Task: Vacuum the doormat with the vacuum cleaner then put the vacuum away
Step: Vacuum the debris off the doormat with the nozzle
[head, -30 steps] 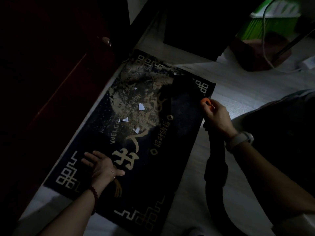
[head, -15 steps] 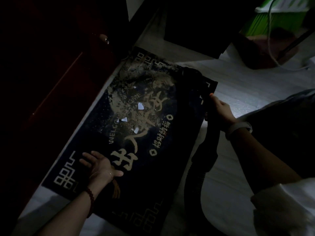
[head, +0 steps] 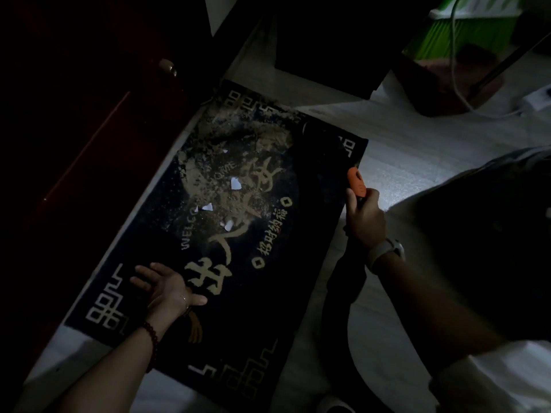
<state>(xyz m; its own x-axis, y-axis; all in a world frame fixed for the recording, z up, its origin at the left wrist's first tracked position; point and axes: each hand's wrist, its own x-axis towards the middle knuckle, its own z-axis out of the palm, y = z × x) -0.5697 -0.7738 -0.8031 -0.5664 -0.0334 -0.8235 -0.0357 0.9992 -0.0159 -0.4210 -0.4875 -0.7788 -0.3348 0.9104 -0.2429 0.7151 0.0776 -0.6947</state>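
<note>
1. My left hand (head: pixel 167 289) lies flat on the doormat (head: pixel 268 308), fingers spread and straight, pressing its lower left part beside the gold characters.
2. My right hand (head: pixel 363 217) curls round the dark handle of the vacuum cleaner (head: pixel 320 162) at the mat's right edge, just below its orange button (head: pixel 356 181).
3. The vacuum's black nozzle end rests on the mat's upper right part; its dark hose (head: pixel 343 293) trails down toward the bottom of the frame.
4. The mat lies slanted across the centre, beside a dark red door (head: pixel 89 129) at left.
5. Sandy dirt (head: pixel 238 162) and white paper scraps (head: pixel 235 183) cover the mat's upper middle.
</note>
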